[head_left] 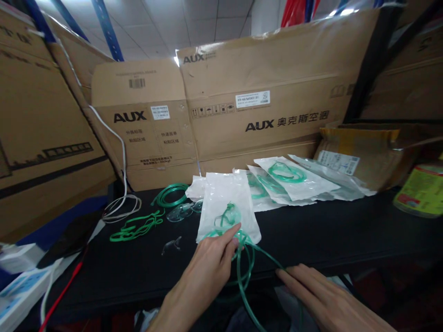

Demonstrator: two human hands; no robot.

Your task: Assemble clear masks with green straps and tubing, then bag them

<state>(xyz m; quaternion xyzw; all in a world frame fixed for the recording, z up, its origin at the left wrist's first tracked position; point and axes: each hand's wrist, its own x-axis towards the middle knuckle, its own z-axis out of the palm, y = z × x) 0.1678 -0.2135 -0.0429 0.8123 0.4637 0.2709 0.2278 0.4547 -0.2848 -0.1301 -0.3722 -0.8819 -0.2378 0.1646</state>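
Near the table's front edge, my left hand (211,253) is closed on coiled clear green tubing (247,263) at the lower end of a white pouch (226,189). Its index finger lies over the pouch; the fingers underneath are hidden. Through the pouch a clear mask with green parts (229,216) shows. Loops of the tubing hang below the hand over the edge. To the right, my right hand (314,290) pinches a strand that runs taut from the pouch. Left of the pouch lie a clear plastic mask piece (182,211), a green tubing coil (171,195) and a green elastic strap (138,227).
Several white pouches with green tubing (294,177) lie overlapped at the back right. Behind stand cardboard boxes (221,120). A small clear plastic piece (171,245) rests on the black table (328,230). A power strip (29,288) with cables sits left; a yellow-labelled container (422,189) stands right.
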